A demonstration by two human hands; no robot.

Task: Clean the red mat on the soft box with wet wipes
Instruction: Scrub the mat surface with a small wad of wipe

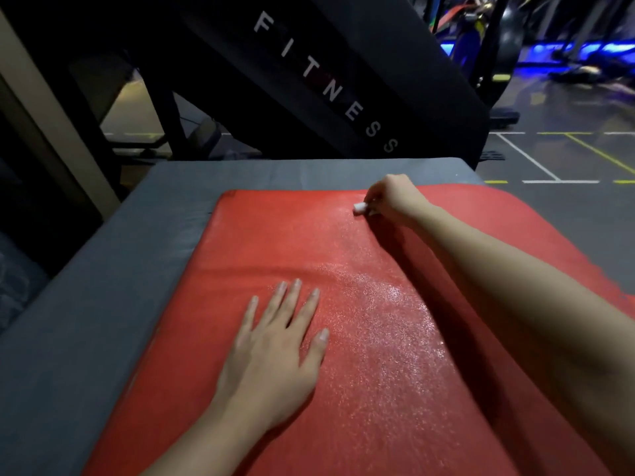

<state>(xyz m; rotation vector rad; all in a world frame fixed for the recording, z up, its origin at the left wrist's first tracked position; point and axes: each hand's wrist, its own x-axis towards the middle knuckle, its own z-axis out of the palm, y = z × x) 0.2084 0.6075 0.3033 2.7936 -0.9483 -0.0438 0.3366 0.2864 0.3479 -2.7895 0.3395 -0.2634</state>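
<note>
— Holding what in your right hand [391, 195]?
— A small wad of white wet wipe [359, 208]. My fingers are curled round it, pinching it, and it touches the red mat [343, 355] near the mat's far edge, in the upper middle of the frame.
— And the left hand [275, 352]?
— Released, grasping nothing. It lies palm down on the mat with fingers straight and spread, in the lower middle of the frame, well apart from the right.
— Where does the mat lie?
— On top of the grey soft box [103, 304]. The box shows as a bare border along the left of the frame and a strip beyond the mat's far edge. The mat fills the centre and runs out at the bottom.
— How does its surface look?
— Glistening in a band from the centre toward the lower right, between my two arms, and duller red toward its left edge.
— What's behind the box?
— A black slanted panel [326, 84] lettered FITNESS, upper middle, and a dark floor [549, 159] with white and yellow lines, upper right.
</note>
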